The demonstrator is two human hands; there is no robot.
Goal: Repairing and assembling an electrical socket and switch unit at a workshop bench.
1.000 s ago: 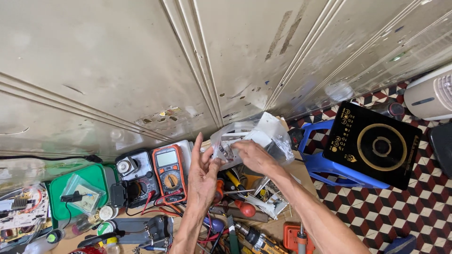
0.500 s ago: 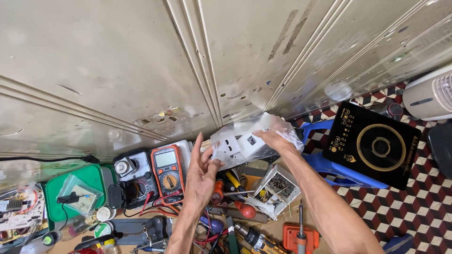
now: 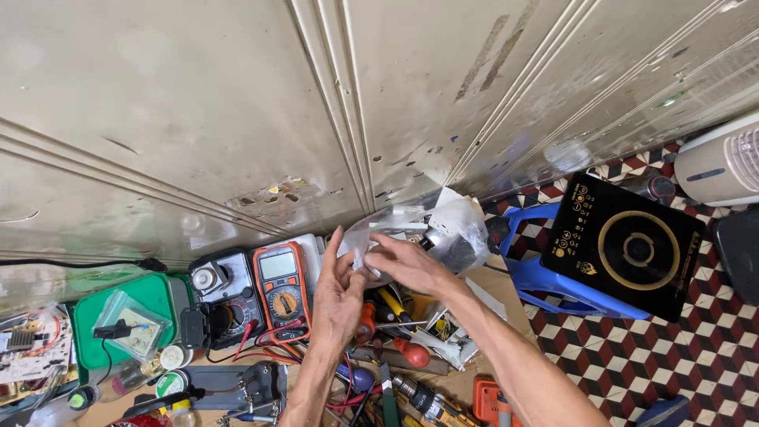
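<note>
Now brought back together at twelve o'clock of the table (image 3: 466, 387): left hand (image 3: 336, 296) and right hand (image 3: 407, 265), grips both pinched on the crumpled clear plastic bag (image 3: 451, 229), no longer spread apart.

Left grip (image 3: 336, 296) bare; right grip (image 3: 407, 265) bare; forearms unsleeved.

Both hands, left hand (image 3: 336, 292) and right hand (image 3: 407, 265), grip a clear plastic bag (image 3: 427, 229) above an orange multimeter (image 3: 281, 285) and scattered screwdrivers (image 3: 395, 332)
</note>
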